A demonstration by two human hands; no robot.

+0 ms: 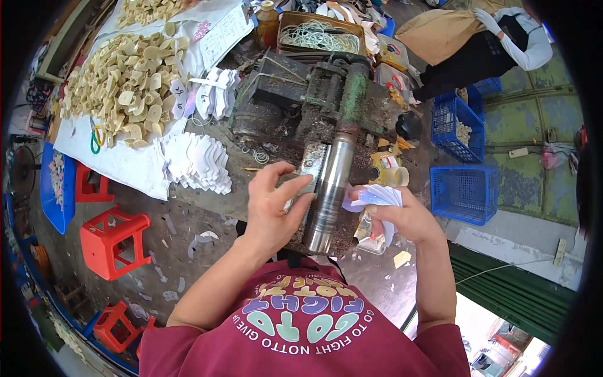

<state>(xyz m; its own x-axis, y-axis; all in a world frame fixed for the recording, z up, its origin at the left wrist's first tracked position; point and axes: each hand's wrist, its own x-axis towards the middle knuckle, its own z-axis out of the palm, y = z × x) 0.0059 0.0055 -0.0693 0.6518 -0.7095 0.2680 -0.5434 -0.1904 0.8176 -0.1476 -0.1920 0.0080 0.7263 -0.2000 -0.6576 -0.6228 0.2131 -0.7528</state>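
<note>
In front of me stands a dark, greasy green machine [276,94] with a shiny steel roller [331,195] pointing toward my body. My left hand [276,204] is at the roller's left side, its fingers spread and bent, thumb and forefinger near the metal, nothing visible in them. On the other side, my right hand [405,217] grips a small bunch of thin white and lilac cut pieces [380,198], fanned out by the roller. Part of their lower edge is hidden by my fingers.
To the left, a white-covered table [147,166] bears a heap of beige pieces [125,81] and stacks of white cut pieces [196,162]. Red stools [113,242] stand below. Blue crates [465,195] are at right; another person [480,56] handles a brown sack [433,34].
</note>
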